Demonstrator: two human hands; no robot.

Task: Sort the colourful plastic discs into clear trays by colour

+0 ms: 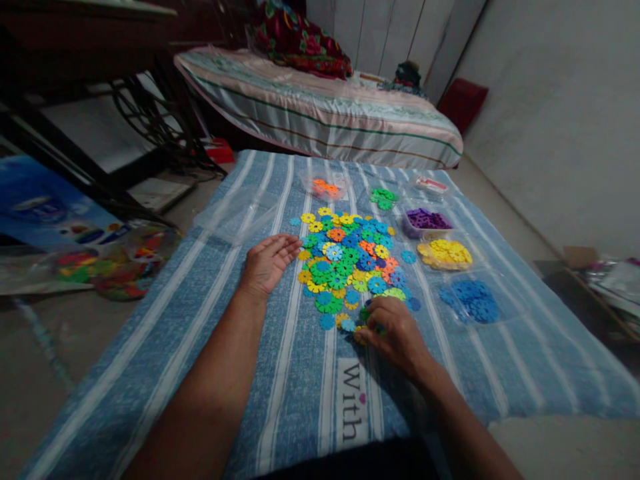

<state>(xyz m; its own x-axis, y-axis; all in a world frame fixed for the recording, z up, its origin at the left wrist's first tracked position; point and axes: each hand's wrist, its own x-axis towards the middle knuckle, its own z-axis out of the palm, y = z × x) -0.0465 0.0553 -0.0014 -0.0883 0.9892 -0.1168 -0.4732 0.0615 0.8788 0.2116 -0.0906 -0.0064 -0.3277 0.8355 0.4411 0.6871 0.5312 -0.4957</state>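
Note:
A loose pile of notched plastic discs (345, 263) in yellow, green, blue and orange lies in the middle of the striped cloth (280, 373). At the pile's left edge is my left hand (270, 262), its fingers stretched toward the discs and nothing seen in them. My right hand (393, 330) is at the near right edge, thumb and fingers pinched on a yellow disc (359, 335). Green discs show partly behind those fingers. Sorted discs stand to the right: a purple-filled tub (427, 223), yellow discs (445, 254) and blue discs (470, 300) in clear packaging.
Orange discs (325, 189) and green discs (383, 198) sit in clear containers at the back. A clear plastic sheet or bag (240, 213) lies at left. Beyond the cloth are a bed (320, 113), a treadle-style stand (150, 120) and colourful bags (130, 260) on the floor.

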